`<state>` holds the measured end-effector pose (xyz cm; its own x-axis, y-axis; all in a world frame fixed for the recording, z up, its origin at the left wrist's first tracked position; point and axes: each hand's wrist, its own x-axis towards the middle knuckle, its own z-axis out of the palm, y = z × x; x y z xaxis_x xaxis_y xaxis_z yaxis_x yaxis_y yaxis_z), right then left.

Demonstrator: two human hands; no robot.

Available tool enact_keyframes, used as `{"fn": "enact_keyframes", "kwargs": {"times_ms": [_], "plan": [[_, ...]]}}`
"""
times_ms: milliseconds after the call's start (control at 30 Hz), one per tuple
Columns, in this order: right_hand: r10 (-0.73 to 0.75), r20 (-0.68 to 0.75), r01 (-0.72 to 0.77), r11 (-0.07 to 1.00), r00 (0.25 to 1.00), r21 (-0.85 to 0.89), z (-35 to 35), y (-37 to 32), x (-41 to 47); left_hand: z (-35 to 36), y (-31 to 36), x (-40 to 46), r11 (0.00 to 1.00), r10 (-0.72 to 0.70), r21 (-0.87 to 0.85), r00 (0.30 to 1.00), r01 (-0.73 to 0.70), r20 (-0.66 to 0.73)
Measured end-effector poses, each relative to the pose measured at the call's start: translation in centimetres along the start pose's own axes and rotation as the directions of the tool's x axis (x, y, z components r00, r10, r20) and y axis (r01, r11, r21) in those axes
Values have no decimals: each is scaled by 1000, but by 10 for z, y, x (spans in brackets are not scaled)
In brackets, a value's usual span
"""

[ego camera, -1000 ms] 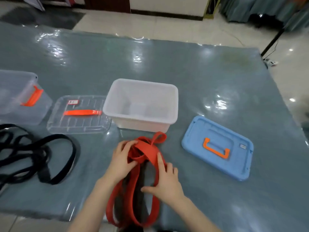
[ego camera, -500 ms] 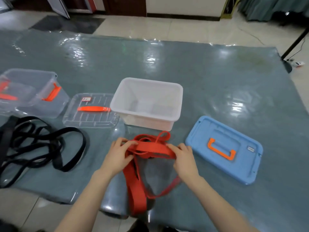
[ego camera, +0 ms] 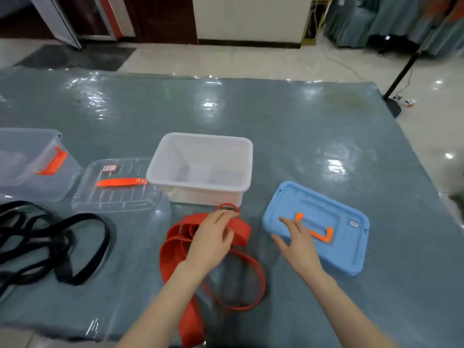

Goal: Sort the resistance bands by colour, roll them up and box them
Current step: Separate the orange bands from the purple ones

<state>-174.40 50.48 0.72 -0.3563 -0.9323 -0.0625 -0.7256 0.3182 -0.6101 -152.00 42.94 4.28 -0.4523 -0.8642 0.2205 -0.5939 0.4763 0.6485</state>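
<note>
At the near edge of the table, a person works a bundle of red resistance bands in front of an open white box

Standing close, I see the left hand resting on top of the red bands with its fingers curled around a folded strip — one loop trails off the table edge toward the person. The right hand holds nothing; its fingers are spread and relaxed, the fingertips over the near corner of a blue lid with an orange handle, though I cannot tell whether they touch it. Off to the left lies a tangle of black resistance bands, well apart from the red ones. Behind them sit a clear lid and a clear box with orange latches — the lid just beside the white box
</note>
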Motion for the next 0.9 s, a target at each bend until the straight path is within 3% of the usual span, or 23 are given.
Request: {"fn": "enact_keyframes", "kwargs": {"times_ms": [67, 167, 233, 300, 400, 500, 600, 767, 900], "plan": [[153, -123, -167, 980, 980, -108, -16, 30, 0, 27, 20, 16, 997, 76, 5, 994, -77, 74], [452, -125, -469, 859, 883, -205, -40, 63, -11, 71, 36, 37, 980, 103, 137, 956, -146, 275], [542, -27, -537, 822, 840, -192, -47, 77, -17, 90, 44, 46, 945, -16, 291, 865, -151, 501], [525, 26, -512, 838, 850, -187, -45, 87, -15, 104, 46, 49, 892, -113, 403, 762, -204, 637], [443, 8, -428, 873, 897, -234, -42, 96, -4, 113, 44, 46, 830, -142, 501, 775, -246, 616], [352, 29, -341, 923, 936, -177, -43, 104, 17, 112, 37, 48, 788, -188, 585, 832, -190, 522], [271, 104, -246, 947, 957, -206, -47, 102, 48, 107, 33, 52, 785, -238, 607, 845, -123, 479], [234, 186, -171, 938, 954, -302, -45, 94, 82, 97, 29, 61, 832, -249, 552, 858, -48, 450], [201, 134, -159, 949, 970, -274, -45, 71, 77, 82, 33, 61, 926, -158, 377, 902, -6, 402]]}}
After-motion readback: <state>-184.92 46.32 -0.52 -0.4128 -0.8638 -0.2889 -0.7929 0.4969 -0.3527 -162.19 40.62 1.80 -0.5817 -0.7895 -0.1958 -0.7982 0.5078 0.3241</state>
